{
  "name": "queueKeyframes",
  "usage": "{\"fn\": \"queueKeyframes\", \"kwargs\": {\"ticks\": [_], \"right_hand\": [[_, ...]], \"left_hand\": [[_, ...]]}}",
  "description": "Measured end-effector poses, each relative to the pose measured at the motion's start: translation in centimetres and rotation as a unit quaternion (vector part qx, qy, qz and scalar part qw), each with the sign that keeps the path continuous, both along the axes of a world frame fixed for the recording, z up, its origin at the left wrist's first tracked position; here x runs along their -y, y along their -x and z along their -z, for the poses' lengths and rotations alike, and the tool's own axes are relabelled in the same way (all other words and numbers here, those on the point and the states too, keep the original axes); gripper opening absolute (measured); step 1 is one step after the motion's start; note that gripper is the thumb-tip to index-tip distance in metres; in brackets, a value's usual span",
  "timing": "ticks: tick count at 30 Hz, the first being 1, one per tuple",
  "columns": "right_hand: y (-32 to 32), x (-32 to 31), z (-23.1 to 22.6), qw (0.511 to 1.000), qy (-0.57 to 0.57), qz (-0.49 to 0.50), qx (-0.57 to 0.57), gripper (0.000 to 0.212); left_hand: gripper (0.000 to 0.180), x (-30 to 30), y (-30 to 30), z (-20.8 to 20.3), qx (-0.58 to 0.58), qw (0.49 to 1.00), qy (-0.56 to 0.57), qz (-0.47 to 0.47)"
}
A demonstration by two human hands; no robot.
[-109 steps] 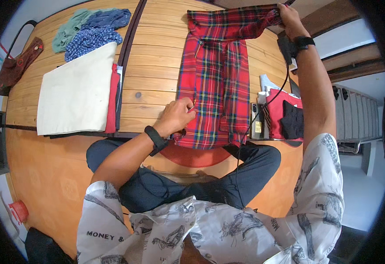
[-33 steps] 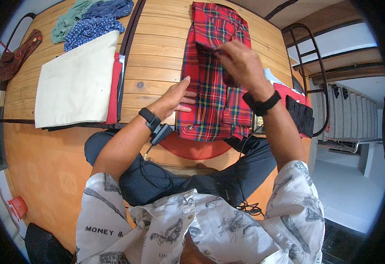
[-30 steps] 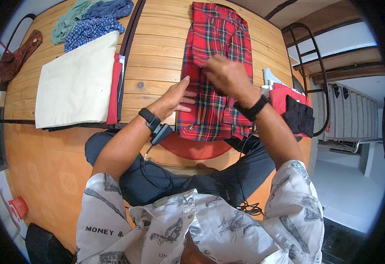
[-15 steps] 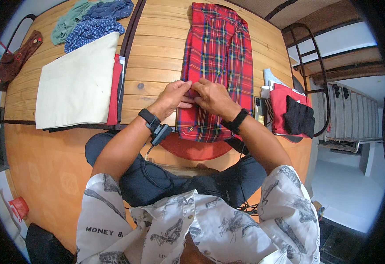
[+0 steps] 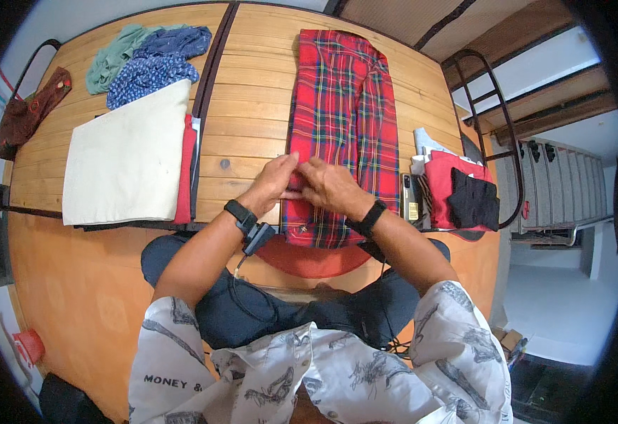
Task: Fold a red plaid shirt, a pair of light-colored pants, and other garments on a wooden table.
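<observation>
A red plaid shirt (image 5: 341,120), folded into a long narrow strip, lies lengthwise in front of me on the wooden table. Both my hands meet at its left edge, close to the near end. My left hand (image 5: 273,185) is closed, its thumb and fingers pinching at that edge. Right beside it, my right hand (image 5: 330,187) rests over the cloth with bent fingers, also closed at the edge. The fingertips hide the exact bit of fabric between them. A dark band circles each wrist.
Left stands a folded pile topped by cream cloth (image 5: 129,159), with crumpled blue and green clothes (image 5: 150,81) behind and a brown garment (image 5: 33,113) at the far left. Right are a phone (image 5: 409,198), a red and black clothes pile (image 5: 457,180) and a metal rail (image 5: 514,141).
The whole view has shifted, so the table and shirt sit a little lower in it. My hands stay at the shirt's left edge, with the right fingers slightly more bent.
</observation>
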State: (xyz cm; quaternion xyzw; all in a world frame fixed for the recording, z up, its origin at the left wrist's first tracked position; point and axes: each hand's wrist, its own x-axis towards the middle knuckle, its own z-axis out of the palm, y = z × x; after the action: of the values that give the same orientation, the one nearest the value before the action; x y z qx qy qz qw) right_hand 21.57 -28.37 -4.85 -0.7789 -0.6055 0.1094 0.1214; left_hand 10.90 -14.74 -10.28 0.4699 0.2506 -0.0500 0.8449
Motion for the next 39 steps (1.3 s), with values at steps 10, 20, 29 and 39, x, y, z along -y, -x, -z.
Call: {"fn": "queueKeyframes", "kwargs": {"ticks": [10,20,29,39], "right_hand": [[-3.5,0.7,1.4,0.972,0.106,0.028,-0.210,0.066],[-11.4,-5.1,-5.0,0.980,0.158,-0.042,-0.109,0.039],[-20.5,-14.8,-3.4,0.982,0.098,0.026,0.159,0.028],[-25.0,-23.2,4.7,0.937,0.013,-0.065,0.342,0.027]], "left_hand": [[0.041,-0.1,0.1,0.9,-0.039,0.977,-0.211,-0.005],[0.060,0.3,2.8,-2.1,0.100,0.724,-0.682,0.030],[0.058,1.1,1.9,-1.4,0.184,0.620,-0.740,0.182],[0.057,0.7,1.3,-0.9,0.154,0.637,-0.705,0.269]]}}
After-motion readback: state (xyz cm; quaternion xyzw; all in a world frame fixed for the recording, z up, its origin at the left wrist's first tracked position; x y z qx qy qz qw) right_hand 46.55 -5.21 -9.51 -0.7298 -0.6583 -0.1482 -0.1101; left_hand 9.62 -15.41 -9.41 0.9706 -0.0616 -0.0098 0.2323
